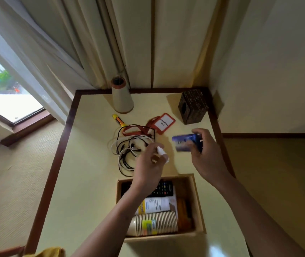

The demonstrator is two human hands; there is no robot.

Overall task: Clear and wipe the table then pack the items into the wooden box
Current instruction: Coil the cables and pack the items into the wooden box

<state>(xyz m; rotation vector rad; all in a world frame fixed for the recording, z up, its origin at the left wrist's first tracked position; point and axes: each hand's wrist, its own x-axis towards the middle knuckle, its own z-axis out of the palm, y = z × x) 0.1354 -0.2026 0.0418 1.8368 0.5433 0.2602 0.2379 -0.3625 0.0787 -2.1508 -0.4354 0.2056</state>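
Item: left hand, pinching a small white piece, possibly a charger plug; the view is blurred.
Item: right hand, gripping a blue packet.
We log both above the table, just beyond the part-filled wooden box.
Risk, in our judgement: lifting the piece drags the tangled cables, snagging the red badge.

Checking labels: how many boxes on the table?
2: open wooden box at the near edge; dark box at the far right corner. Blurred blue item in the right hand is unclear.
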